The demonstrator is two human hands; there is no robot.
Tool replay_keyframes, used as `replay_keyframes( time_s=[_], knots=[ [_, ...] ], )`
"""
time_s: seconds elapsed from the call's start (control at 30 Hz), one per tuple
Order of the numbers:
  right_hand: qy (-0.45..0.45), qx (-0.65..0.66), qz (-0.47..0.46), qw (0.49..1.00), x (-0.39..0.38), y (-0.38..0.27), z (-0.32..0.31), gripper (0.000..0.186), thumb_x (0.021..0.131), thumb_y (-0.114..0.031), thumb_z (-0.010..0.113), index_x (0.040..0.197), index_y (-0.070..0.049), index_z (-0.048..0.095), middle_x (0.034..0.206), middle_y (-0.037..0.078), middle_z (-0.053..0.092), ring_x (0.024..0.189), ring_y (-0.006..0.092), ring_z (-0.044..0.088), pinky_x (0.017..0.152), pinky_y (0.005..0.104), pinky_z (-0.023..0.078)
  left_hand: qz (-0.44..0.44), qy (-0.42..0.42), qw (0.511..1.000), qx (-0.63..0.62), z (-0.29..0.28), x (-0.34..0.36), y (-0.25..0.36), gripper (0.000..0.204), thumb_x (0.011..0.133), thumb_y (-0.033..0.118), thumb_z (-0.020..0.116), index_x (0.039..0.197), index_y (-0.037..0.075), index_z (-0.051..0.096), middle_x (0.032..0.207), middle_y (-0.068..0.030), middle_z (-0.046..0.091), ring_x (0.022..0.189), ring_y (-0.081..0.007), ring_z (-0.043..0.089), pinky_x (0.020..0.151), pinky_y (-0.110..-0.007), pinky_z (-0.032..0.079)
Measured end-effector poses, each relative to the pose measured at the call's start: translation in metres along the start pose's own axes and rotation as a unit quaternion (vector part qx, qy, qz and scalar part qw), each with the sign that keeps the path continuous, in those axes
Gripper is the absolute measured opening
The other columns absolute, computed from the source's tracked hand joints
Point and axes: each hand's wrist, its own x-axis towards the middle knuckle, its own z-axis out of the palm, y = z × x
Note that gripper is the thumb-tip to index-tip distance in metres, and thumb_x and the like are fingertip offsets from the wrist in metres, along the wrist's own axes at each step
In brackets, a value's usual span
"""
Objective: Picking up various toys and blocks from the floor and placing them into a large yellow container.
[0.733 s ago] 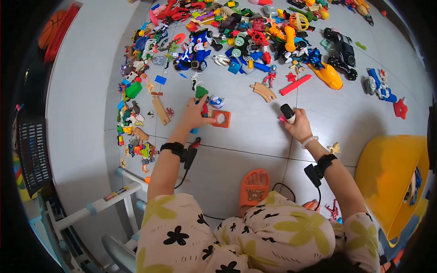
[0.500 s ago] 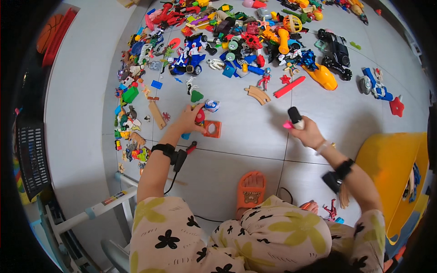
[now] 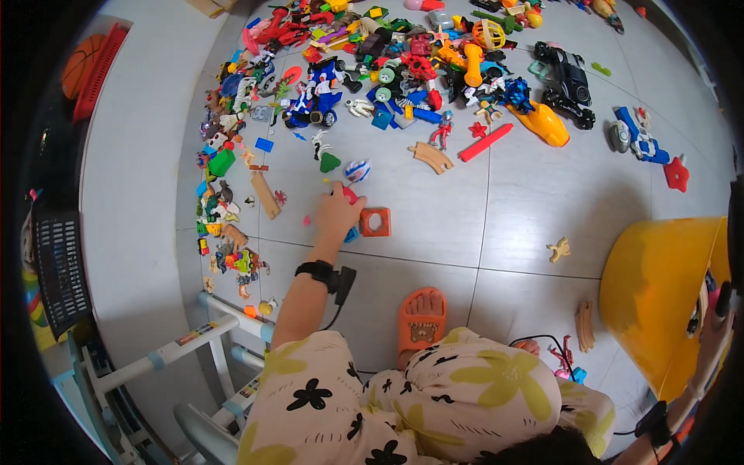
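My left hand (image 3: pixel 335 213) reaches down to the floor, fingers closed around a small pinkish-red toy (image 3: pixel 350 195) mostly hidden under them. Beside it lie an orange square block with a round hole (image 3: pixel 363 222), a crumpled blue-and-white piece (image 3: pixel 357 170), a green tree-shaped piece (image 3: pixel 330 162) and a blue piece (image 3: pixel 352 235) partly behind the wrist. At the far right edge, my right hand (image 3: pixel 714 341) is over the yellow bin (image 3: pixel 639 287). A dark-ended toy (image 3: pixel 724 299) shows at its fingers, blurred and in shadow.
A big heap of mixed toys (image 3: pixel 403 66) spreads across the back and down the left side. Wooden track pieces (image 3: pixel 432 157), a red bar (image 3: pixel 486 142) and a small tan animal figure (image 3: pixel 559 249) lie apart. A white-framed chair (image 3: pixel 170 353) stands at lower left.
My right hand has swung from mid-floor to the yellow bin at the right with the black-and-white toy. My left hand stays by the orange block, its fingers closer around the red toy.
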Motion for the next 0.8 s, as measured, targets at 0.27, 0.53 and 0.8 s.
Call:
replay_keyframes(
  time_s=[0.27, 0.53, 0.8],
  knots=[
    [-0.093, -0.219, -0.015, 0.971, -0.030, 0.005, 0.019, 0.045, 0.080, -0.024, 0.070, 0.114, 0.002, 0.053, 0.109, 0.021, 0.055, 0.095, 0.0345, 0.055, 0.081, 0.0424, 0.047, 0.083, -0.003, 0.996, 0.008, 0.005, 0.008, 0.012, 0.053, 0.073, 0.027, 0.067, 0.120, 0.014, 0.046, 0.109, -0.0260, 0.052, 0.096, -0.0428, 0.057, 0.079, -0.047, 0.049],
    [0.004, -0.108, -0.014, 0.994, -0.066, 0.029, -0.001, 0.041, 0.091, -0.017, 0.059, 0.129, -0.009, 0.049, 0.126, 0.009, 0.053, 0.108, 0.0231, 0.056, 0.090, 0.0354, 0.047, 0.161, -0.021, 0.980, -0.114, -0.001, 0.024, -0.003, 0.043, 0.068, 0.019, 0.069, 0.107, 0.009, 0.051, 0.079, -0.0161, 0.055, 0.075, -0.0317, 0.058, 0.069, -0.038, 0.049],
    [-0.143, 0.260, 0.118, 0.948, -0.102, -0.048, 0.027, 0.030, 0.090, -0.016, 0.061, 0.110, 0.005, 0.058, 0.091, 0.006, 0.067, 0.084, 0.0115, 0.058, 0.075, 0.0277, 0.047, 0.186, -0.177, 0.864, -0.433, -0.109, -0.058, 0.178, 0.034, 0.082, -0.004, 0.054, 0.111, 0.010, 0.042, 0.082, -0.0090, 0.052, 0.056, -0.0212, 0.062, 0.049, -0.032, 0.052]
  ],
)
